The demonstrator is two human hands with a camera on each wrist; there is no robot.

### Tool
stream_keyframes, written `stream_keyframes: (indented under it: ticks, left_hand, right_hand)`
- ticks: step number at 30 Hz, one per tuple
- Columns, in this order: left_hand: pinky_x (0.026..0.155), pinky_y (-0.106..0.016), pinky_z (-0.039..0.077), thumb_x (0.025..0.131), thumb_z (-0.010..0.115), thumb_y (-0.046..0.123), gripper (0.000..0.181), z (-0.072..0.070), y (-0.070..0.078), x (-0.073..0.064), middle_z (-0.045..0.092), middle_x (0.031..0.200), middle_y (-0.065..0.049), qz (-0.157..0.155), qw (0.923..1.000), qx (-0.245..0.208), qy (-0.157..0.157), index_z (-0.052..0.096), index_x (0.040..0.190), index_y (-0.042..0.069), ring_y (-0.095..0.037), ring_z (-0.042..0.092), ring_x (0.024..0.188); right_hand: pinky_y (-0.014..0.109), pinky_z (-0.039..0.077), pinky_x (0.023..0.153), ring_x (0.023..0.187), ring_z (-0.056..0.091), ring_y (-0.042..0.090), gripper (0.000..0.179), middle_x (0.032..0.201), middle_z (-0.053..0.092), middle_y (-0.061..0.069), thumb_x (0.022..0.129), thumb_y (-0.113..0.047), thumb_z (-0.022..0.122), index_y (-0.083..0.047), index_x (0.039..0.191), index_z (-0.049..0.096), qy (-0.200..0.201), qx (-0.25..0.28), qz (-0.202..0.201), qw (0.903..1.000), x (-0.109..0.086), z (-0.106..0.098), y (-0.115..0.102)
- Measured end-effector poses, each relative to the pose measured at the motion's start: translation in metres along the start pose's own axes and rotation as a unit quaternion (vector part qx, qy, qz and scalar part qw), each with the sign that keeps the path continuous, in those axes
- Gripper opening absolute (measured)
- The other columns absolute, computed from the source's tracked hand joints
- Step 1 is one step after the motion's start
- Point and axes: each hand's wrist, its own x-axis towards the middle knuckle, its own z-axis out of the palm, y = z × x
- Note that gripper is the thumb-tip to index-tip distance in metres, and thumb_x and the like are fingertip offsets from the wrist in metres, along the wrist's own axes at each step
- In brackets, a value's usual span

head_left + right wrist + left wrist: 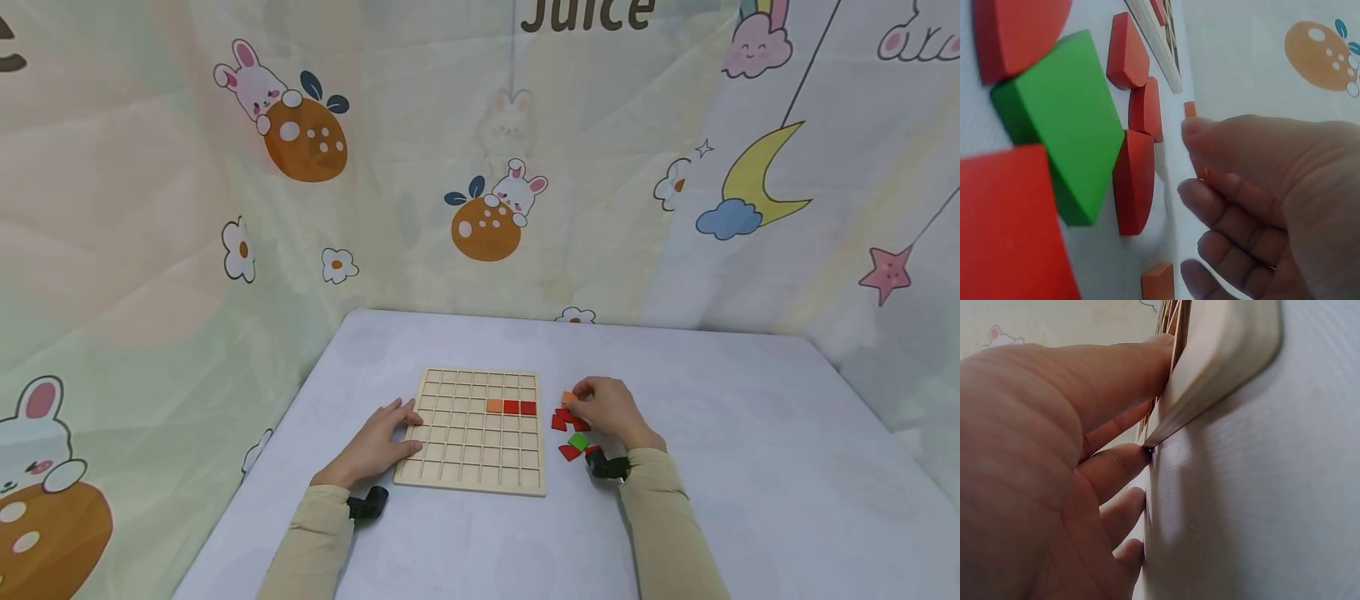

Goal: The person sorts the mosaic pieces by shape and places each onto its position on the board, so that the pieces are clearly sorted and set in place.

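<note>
A wooden grid board [465, 458] lies on the table, with an orange tile [494, 406] and two red tiles [520, 407] side by side in one row. My left hand [378, 442] rests at the board's left edge, its thumb [1129, 372] on the top and its fingers fairly straight along the side. To the right of the board, my right hand [611, 410] pinches an orange tile [1190, 109] between thumb and fingers; the thumb covers part of it. Just below that hand lie several red pieces [1135, 181] and a green piece [1063, 119].
Another orange piece [1158, 282] lies near the right hand's lower fingers. The white-covered table [750, 417] stretches out to the right. A printed cloth backdrop [420, 125] rises behind the table and along its sides.
</note>
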Motion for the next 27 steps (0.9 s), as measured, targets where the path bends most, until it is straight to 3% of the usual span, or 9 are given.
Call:
stream_keyframes:
  ticks: [14, 21, 27]
  left_hand:
    - [0.120, -0.055, 0.012, 0.085, 0.076, 0.019, 0.030, -0.003, 0.004, -0.003, 0.035, 0.155, -0.010, 0.002, 0.9999, -0.011, -0.002, 0.064, 0.112, 0.017, -0.035, 0.018, 0.148]
    - [0.120, -0.056, 0.012, 0.085, 0.077, 0.019, 0.030, -0.002, 0.004, -0.002, 0.035, 0.156, -0.010, 0.000, 1.0000, -0.007, -0.001, 0.064, 0.112, 0.017, -0.035, 0.018, 0.148]
    - [0.120, -0.056, 0.012, 0.085, 0.077, 0.020, 0.030, -0.001, 0.002, -0.001, 0.035, 0.156, -0.009, 0.001, 1.0000, -0.006, 0.000, 0.064, 0.112, 0.018, -0.035, 0.018, 0.148]
  right_hand:
    - [0.027, 0.049, 0.061, 0.083, 0.053, 0.022, 0.027, 0.097, 0.065, 0.007, 0.084, -0.024, 0.076, -0.006, 0.103, 0.068, 0.012, 0.019, -0.017, 0.9996, 0.003, 0.007, -0.007]
    - [0.026, 0.050, 0.056, 0.078, 0.053, 0.020, 0.027, 0.094, 0.063, 0.006, 0.084, -0.023, 0.076, -0.007, 0.103, 0.066, 0.009, 0.026, -0.012, 0.9995, 0.001, 0.011, -0.013]
    - [0.025, 0.050, 0.060, 0.082, 0.053, 0.021, 0.027, 0.097, 0.064, 0.005, 0.085, -0.023, 0.075, -0.008, 0.107, 0.067, 0.011, 0.026, -0.027, 0.9992, 0.002, 0.013, -0.016]
